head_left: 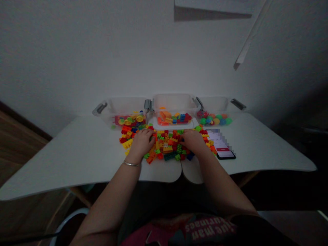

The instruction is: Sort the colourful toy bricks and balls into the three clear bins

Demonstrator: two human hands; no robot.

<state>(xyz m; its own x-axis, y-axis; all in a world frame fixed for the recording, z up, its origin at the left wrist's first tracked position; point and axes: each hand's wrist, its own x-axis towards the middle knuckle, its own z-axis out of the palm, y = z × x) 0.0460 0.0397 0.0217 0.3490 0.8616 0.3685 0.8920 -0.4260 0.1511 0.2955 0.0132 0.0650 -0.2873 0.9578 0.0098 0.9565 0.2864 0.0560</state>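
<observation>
A heap of toy building bricks (167,149) in red, orange, yellow, green and blue is spread over the white table in front of me. My left hand (140,142) rests on its left side, fingers bent down among the bricks beside a red-orange one. On the right side of the heap, my right hand (194,140) curls its fingers in toward the middle, near red and green bricks. Both sets of fingertips are partly hidden in the heap, so what they grip is not clear. A silver bangle (131,164) circles my left wrist.
Behind the heap stand three clear bins: the left bin (125,102) holds mixed toy pieces, the middle bin (174,99) holds bricks, the right bin (215,102) holds coloured balls. A phone (222,145) lies right of the heap. The white table (84,150) splits near my body.
</observation>
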